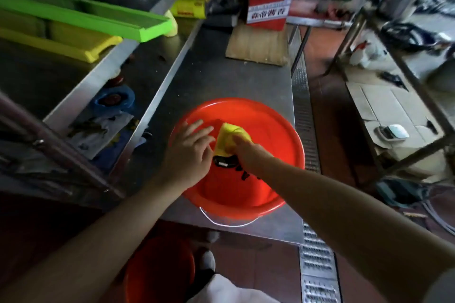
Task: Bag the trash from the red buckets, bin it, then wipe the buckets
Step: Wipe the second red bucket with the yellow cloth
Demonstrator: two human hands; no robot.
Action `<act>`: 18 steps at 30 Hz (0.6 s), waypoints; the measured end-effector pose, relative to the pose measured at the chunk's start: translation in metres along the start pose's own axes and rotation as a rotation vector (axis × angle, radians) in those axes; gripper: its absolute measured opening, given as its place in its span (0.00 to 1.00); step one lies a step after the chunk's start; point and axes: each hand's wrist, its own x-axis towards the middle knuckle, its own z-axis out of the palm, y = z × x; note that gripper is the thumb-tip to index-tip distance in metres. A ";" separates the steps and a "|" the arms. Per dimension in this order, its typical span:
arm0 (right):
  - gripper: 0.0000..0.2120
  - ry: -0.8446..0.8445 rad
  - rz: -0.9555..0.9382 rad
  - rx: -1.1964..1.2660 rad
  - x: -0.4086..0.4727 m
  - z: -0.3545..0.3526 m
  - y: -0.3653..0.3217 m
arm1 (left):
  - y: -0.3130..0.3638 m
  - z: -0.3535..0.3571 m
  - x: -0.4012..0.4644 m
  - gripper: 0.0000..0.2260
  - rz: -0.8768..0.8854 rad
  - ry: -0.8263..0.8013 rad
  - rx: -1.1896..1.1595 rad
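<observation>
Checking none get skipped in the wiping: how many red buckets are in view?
2. One red bucket stands on the steel table, being wiped with the yellow cloth. Another red bucket sits on the floor below. Others may be hidden.

— What carries the things?
— A steel table (221, 76). On it stand a red bucket (278, 130) near the front edge, a cardboard sheet (256, 44) and a red box (268, 5) at the far end.
— And the floor?
— A second red bucket (157, 268) stands there.
</observation>
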 end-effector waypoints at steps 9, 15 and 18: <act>0.33 0.296 -0.443 -0.472 -0.104 -0.103 0.025 | 0.140 0.036 -0.082 0.13 0.175 0.053 -0.026; 0.47 0.369 -0.282 -0.437 -0.167 -0.128 0.089 | 0.165 0.060 -0.081 0.19 0.018 -0.118 0.164; 0.49 0.369 -0.236 -0.363 -0.188 -0.112 0.119 | 0.164 0.056 -0.071 0.12 -0.053 -0.089 0.181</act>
